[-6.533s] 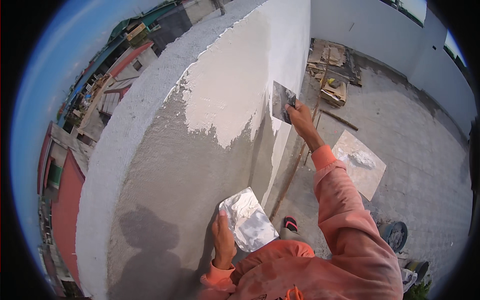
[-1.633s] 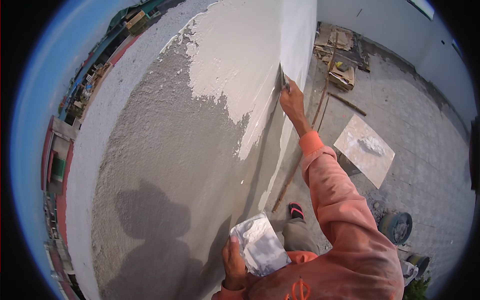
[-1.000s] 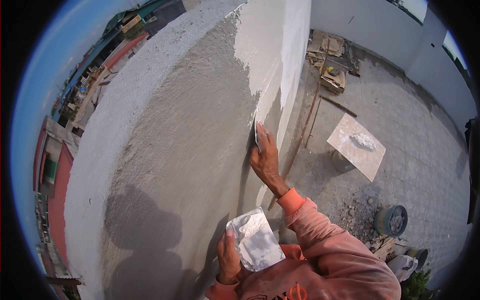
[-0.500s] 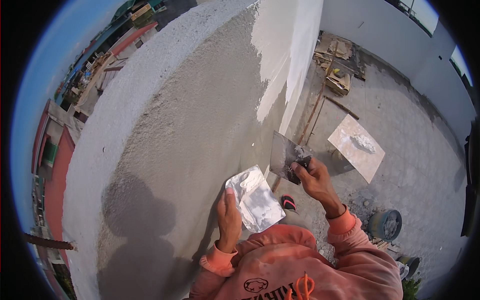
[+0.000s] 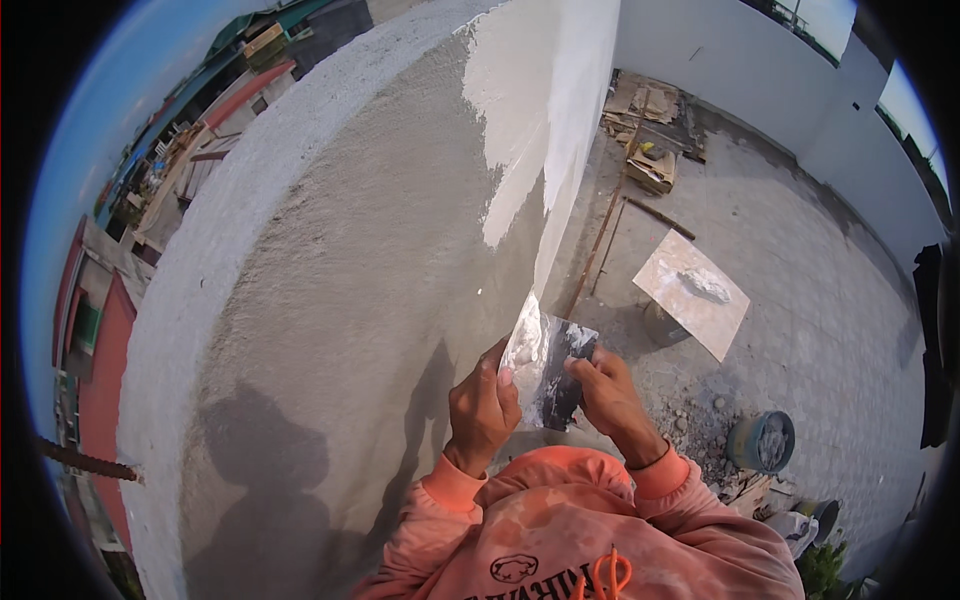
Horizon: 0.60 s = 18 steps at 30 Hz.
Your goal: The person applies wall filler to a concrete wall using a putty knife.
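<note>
One plate (image 5: 519, 354) smeared with white paste sits before your chest, close to the wall (image 5: 350, 290), grasped in your left hand (image 5: 483, 408). Your right hand (image 5: 612, 396) grips one scraper (image 5: 566, 374), overlapping the plate; actual contact is unclear. Rightward, one board (image 5: 663, 262) bears one white heap (image 5: 703, 286) above one bucket (image 5: 664, 325); two more containers (image 5: 762, 442) stand nearer you.

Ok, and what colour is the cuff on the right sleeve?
The cuff is bright coral orange; it shows best in the head view.
</note>
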{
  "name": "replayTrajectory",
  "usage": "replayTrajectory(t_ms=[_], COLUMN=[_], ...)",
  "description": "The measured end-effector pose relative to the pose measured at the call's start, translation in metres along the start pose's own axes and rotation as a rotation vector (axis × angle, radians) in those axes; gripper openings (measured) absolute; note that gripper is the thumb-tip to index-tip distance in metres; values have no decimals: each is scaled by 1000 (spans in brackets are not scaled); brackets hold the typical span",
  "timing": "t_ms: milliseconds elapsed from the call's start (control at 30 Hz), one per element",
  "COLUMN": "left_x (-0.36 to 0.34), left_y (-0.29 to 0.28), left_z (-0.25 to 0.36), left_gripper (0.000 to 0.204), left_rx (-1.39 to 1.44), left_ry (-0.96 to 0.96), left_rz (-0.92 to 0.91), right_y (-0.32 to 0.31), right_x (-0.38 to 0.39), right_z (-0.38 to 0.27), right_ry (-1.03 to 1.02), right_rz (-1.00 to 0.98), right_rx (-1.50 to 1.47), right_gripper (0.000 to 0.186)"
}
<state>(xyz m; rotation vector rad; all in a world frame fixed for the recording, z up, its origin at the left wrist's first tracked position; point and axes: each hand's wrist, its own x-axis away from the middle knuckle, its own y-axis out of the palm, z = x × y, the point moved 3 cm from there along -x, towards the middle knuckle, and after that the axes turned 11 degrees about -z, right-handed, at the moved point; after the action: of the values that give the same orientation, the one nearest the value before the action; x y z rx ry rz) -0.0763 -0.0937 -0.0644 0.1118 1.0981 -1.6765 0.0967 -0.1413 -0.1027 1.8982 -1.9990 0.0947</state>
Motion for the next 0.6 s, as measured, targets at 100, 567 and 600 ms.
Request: replayTrajectory(t_ms=[100, 567, 600], left_x=[7, 19, 20], left_y=[4, -26, -29], left_z=[-4, 1, 4], left_gripper=[26, 59, 59], left_rx=[4, 223, 222], left_ry=[53, 53, 52], left_rz=[-87, -569, -569], right_y=[11, 0, -2], right_x=[5, 1, -1], right_z=[-16, -3, 3], right_ry=[-66, -91, -67], right_rz=[18, -62, -81], right_rx=[47, -131, -194], right_gripper=[24, 25, 24])
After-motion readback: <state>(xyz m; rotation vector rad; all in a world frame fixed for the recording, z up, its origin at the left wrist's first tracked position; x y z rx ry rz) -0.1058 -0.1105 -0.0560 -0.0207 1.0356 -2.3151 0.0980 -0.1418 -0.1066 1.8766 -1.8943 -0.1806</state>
